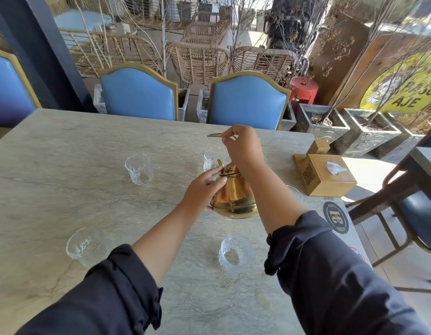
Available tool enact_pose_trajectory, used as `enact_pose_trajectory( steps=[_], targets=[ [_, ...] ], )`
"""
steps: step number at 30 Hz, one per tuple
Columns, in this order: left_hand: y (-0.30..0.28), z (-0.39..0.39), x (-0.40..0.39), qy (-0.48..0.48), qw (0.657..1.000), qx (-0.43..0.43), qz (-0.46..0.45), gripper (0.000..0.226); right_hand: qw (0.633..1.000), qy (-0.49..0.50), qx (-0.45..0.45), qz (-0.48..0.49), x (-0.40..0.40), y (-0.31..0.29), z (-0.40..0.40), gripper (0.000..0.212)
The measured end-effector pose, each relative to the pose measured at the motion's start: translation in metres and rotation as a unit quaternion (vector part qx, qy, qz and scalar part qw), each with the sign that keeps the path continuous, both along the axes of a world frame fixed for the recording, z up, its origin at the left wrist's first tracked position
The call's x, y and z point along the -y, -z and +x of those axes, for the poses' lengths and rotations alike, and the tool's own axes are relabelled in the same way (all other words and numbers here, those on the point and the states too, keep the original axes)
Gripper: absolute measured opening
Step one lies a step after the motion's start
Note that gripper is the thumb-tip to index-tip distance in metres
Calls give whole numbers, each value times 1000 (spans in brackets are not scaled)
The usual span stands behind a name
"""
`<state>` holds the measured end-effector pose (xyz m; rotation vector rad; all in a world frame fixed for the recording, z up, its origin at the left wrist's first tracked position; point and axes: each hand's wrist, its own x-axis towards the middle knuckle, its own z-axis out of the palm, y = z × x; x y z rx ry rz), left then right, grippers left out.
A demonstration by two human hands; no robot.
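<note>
Dark sleeves (108,298) are pushed up at the bottom, both forearms reaching out over a stone-look table (64,141). So the right hand (241,146) has its fingertips pinched tight on the thin wire handle (215,135) of a gold teapot (236,197). That handle is swung up, its end poking out left of the pinch. The teapot sits on the table straight below that grip, spout pointing away.

The left hand (202,189) is on the pot's left side, fingers fairly straight, index laid on the edge of the lid (230,169), thumb against the body. Looks like it's resting there rather than gripping, but the lower fingers are hidden, so can't swear to it.

Clear textured glasses stand around:
- a far glass (210,157) just beyond the pot, under the right hand
- a left glass (139,169) well left of the left hand
- a near glass (236,253) below the right forearm
- a near-left glass (85,245) by the left sleeve

A wooden tissue box (328,175) sits right of the grip, with a round numbered coaster (335,217) nearer than it.
</note>
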<state>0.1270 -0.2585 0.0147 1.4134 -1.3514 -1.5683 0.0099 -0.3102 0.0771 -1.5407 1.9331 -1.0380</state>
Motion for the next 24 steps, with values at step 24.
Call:
enact_pose_trajectory(
  steps=[24],
  targets=[
    [17, -13, -6, -10, 998, 50, -41, 44, 999, 0, 38, -11, -25, 10, -18, 17]
  ],
)
